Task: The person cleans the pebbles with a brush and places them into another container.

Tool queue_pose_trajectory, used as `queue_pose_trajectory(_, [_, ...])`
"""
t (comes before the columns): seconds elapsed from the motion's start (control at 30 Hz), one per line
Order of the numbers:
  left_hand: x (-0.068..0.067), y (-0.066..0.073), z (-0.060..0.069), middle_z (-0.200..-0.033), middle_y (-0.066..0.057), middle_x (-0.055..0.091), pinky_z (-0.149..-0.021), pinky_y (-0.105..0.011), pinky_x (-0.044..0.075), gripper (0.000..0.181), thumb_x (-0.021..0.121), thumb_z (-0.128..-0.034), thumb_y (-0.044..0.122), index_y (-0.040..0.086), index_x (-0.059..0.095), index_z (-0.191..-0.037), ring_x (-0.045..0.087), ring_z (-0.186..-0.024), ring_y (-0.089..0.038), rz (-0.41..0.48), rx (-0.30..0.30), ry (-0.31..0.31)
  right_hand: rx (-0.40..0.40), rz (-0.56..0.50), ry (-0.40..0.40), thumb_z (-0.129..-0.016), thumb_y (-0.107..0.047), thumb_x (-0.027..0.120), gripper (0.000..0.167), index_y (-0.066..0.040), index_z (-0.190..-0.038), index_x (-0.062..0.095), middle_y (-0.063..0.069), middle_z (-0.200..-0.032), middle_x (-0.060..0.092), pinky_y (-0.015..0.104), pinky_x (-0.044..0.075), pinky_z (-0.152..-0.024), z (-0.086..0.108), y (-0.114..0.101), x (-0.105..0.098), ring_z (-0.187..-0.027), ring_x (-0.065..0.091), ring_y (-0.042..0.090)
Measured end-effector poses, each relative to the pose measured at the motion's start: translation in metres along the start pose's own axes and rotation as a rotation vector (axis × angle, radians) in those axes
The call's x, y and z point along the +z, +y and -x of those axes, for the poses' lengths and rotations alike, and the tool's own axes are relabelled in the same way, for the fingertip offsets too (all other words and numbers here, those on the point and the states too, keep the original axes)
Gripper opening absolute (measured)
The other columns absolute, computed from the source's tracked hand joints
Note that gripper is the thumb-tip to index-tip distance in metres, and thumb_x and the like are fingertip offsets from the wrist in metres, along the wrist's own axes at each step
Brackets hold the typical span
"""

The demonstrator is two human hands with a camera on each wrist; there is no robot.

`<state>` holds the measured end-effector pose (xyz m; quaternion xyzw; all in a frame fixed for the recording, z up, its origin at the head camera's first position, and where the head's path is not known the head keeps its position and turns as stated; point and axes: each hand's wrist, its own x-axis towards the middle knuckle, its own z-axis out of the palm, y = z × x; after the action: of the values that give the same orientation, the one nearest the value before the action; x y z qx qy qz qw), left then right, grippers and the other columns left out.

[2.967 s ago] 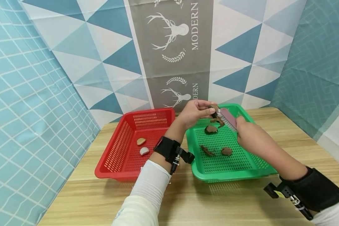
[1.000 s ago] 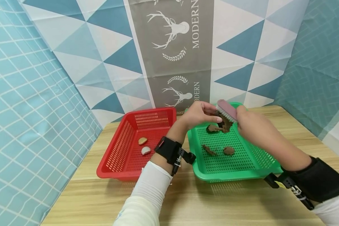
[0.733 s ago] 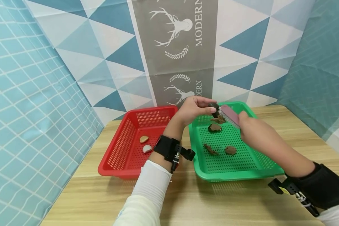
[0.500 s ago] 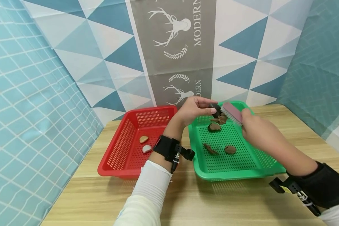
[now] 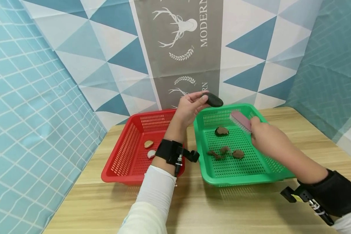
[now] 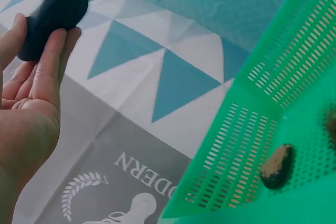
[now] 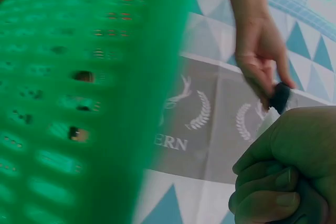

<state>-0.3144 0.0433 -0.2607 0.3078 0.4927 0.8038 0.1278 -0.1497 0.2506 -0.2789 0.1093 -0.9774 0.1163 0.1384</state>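
Note:
My left hand (image 5: 188, 105) pinches a smooth, dark oval stone (image 5: 214, 100) between thumb and fingers, above the back-left rim of the green basket (image 5: 245, 180). In the left wrist view the stone (image 6: 55, 19) looks dark all over on the side that shows. My right hand (image 5: 264, 136) grips a pink scrubbing brush (image 5: 241, 121) with pale bristles over the basket's right side, apart from the stone. Inside the green basket lie a dark stone partly caked in brown mud (image 5: 221, 131), a brown-coated lump (image 5: 238, 154) and loose brown clumps (image 5: 216, 155).
A red basket (image 5: 123, 179) stands left of the green one, holding a tan stone (image 5: 148, 144) and a white stone (image 5: 151, 154). Both baskets sit on a wooden table (image 5: 210, 214). Patterned cloth (image 5: 105, 58) hangs behind.
My left hand has lifted the dark stone up and left, away from the brush. The brown clump that hung at the stone now lies in the green basket beside the other clumps.

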Motion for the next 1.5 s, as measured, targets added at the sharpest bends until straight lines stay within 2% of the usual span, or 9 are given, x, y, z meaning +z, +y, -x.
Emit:
queue_pose_trajectory(0.27, [0.010, -0.006, 0.003, -0.117, -0.024, 0.065, -0.094, -0.039, 0.051, 0.035, 0.059, -0.0939, -0.007, -0.012, 0.056, -0.129, 0.069, -0.098, -0.027, -0.238, -0.133, -0.126, 0.032, -0.050, 0.047, -0.093, 0.003, 0.041, 0.011, 0.011, -0.100, 0.037, 0.012, -0.063, 0.045, 0.031, 0.034, -0.041, -0.012, -0.007, -0.012, -0.044, 0.041, 0.020])
queue_pose_trajectory(0.37, [0.012, -0.007, 0.002, -0.124, -0.025, 0.061, -0.093, -0.038, 0.051, 0.037, 0.056, -0.0952, -0.007, -0.013, 0.053, -0.132, 0.066, -0.105, -0.029, -0.184, -0.145, -0.132, 0.034, -0.053, 0.062, -0.092, 0.005, 0.040, 0.011, 0.012, -0.099, 0.036, 0.012, -0.060, 0.046, 0.030, 0.034, -0.039, -0.015, -0.011, -0.010, -0.042, 0.042, 0.020])
queue_pose_trajectory(0.53, [0.010, -0.007, -0.001, -0.136, -0.027, 0.050, -0.091, -0.032, 0.052, 0.037, 0.047, -0.0987, -0.009, -0.017, 0.045, -0.135, 0.060, -0.115, -0.030, 0.000, -0.061, -0.048, 0.033, -0.039, 0.006, -0.091, 0.007, 0.043, 0.011, 0.014, -0.098, 0.038, 0.011, -0.058, 0.047, 0.028, 0.033, -0.039, -0.008, -0.007, -0.001, -0.041, 0.043, 0.018])
queue_pose_trajectory(0.6, [0.009, -0.008, -0.002, -0.135, -0.025, 0.051, -0.090, -0.031, 0.052, 0.037, 0.046, -0.0990, -0.009, -0.017, 0.045, -0.135, 0.061, -0.112, -0.027, 0.006, -0.053, -0.040, 0.039, -0.050, -0.018, -0.091, 0.006, 0.044, 0.012, 0.014, -0.098, 0.039, 0.012, -0.061, 0.048, 0.028, 0.034, -0.040, -0.006, -0.004, 0.003, -0.044, 0.044, 0.019])
queue_pose_trajectory(0.7, [0.010, -0.009, -0.001, -0.133, -0.026, 0.053, -0.091, -0.032, 0.052, 0.037, 0.047, -0.0987, -0.009, -0.016, 0.046, -0.135, 0.063, -0.108, -0.024, -0.025, -0.067, -0.070, 0.057, -0.088, -0.036, -0.092, 0.006, 0.045, 0.013, 0.014, -0.100, 0.040, 0.014, -0.065, 0.050, 0.030, 0.036, -0.042, -0.003, -0.001, 0.007, -0.047, 0.045, 0.020])
queue_pose_trajectory(0.9, [0.012, -0.009, 0.003, -0.132, -0.029, 0.054, -0.093, -0.037, 0.051, 0.038, 0.049, -0.0971, -0.011, -0.014, 0.048, -0.135, 0.062, -0.112, -0.030, -0.066, -0.111, -0.113, 0.081, -0.135, -0.035, -0.091, 0.005, 0.045, 0.015, 0.014, -0.102, 0.041, 0.017, -0.072, 0.052, 0.033, 0.040, -0.047, -0.001, 0.003, 0.012, -0.054, 0.048, 0.022])
queue_pose_trajectory(1.1, [0.015, 0.002, 0.011, -0.135, -0.030, 0.051, -0.096, -0.038, 0.049, 0.045, 0.050, -0.0960, -0.012, -0.008, 0.046, -0.140, 0.054, -0.123, -0.035, -0.091, -0.134, -0.161, 0.100, -0.155, -0.044, -0.092, 0.003, 0.046, 0.018, 0.015, -0.105, 0.042, 0.018, -0.074, 0.053, 0.033, 0.042, -0.050, 0.001, 0.003, 0.017, -0.057, 0.049, 0.023])
queue_pose_trajectory(1.27, [0.016, 0.018, 0.016, -0.131, -0.028, 0.055, -0.097, -0.040, 0.048, 0.043, 0.050, -0.0946, -0.015, -0.011, 0.047, -0.138, 0.058, -0.119, -0.033, -0.116, -0.084, -0.184, 0.106, -0.164, -0.043, -0.092, 0.003, 0.047, 0.022, 0.017, -0.108, 0.041, 0.022, -0.078, 0.055, 0.034, 0.042, -0.049, 0.003, 0.007, 0.017, -0.058, 0.050, 0.023])
queue_pose_trajectory(1.5, [-0.006, 0.048, 0.028, -0.113, -0.015, 0.068, -0.094, -0.041, 0.051, 0.037, 0.053, -0.0924, -0.015, -0.013, 0.054, -0.130, 0.066, -0.101, -0.025, -0.194, -0.019, -0.156, 0.102, -0.173, -0.064, -0.093, 0.003, 0.047, 0.020, 0.016, -0.107, 0.041, 0.019, -0.075, 0.053, 0.032, 0.039, -0.046, 0.006, 0.010, 0.022, -0.055, 0.047, 0.021])
